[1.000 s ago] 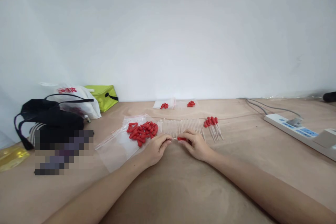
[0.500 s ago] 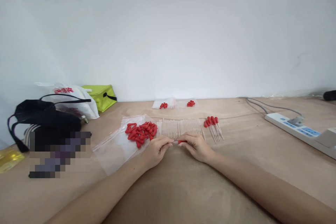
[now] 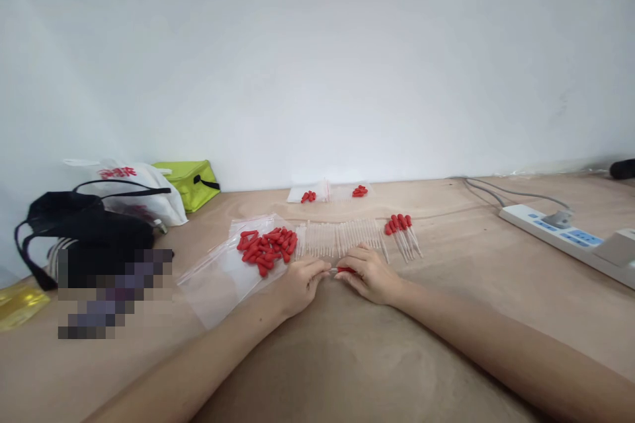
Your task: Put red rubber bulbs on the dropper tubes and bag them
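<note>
Looks like bulb-fitting to me: left hand (image 3: 303, 282) has a narrow grip on one clear dropper tube (image 3: 334, 270), right hand (image 3: 368, 273) pinches one red bulb (image 3: 346, 269) at its 3 o'clock end. Next move probably calls for a firm straight push. On the tabletop (image 3: 347, 350) I count five capped droppers (image 3: 403, 223) at 2 o'clock; bulb heap (image 3: 268, 250) at 10, tube row (image 3: 362, 233) at 12, too crowded to count

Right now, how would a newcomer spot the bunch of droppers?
On the wooden table, find the row of pale tubes. Just right of it lies the bunch of droppers; unlike the loose red bulbs farther left, its red bulbs have tubes attached.
</note>
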Tool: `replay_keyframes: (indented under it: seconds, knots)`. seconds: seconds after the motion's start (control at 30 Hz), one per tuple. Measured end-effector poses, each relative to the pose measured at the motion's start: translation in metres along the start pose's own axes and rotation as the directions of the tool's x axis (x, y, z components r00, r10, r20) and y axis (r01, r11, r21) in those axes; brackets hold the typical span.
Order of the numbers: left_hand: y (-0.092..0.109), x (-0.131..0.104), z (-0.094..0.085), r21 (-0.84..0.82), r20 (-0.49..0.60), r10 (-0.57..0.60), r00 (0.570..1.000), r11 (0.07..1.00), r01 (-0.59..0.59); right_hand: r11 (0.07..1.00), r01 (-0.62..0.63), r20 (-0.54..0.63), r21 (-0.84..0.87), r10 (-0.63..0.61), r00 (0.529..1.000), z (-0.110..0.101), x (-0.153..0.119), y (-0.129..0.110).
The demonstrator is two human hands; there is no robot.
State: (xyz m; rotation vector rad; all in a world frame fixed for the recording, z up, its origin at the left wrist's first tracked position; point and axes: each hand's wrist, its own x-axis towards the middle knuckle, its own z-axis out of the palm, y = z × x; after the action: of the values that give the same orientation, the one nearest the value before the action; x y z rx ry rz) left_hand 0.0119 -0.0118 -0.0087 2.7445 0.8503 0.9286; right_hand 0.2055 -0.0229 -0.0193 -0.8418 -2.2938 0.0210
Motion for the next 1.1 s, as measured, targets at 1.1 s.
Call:
replay_keyframes:
  seconds: [1.1]
  knots:
    - [0.002,-0.004,-0.002,0.153,-0.108,0.037,0.993,0.988,-0.020,1.000,0.019,-0.006,0.013,-0.019,1.000,-0.006,0.001,0.007]
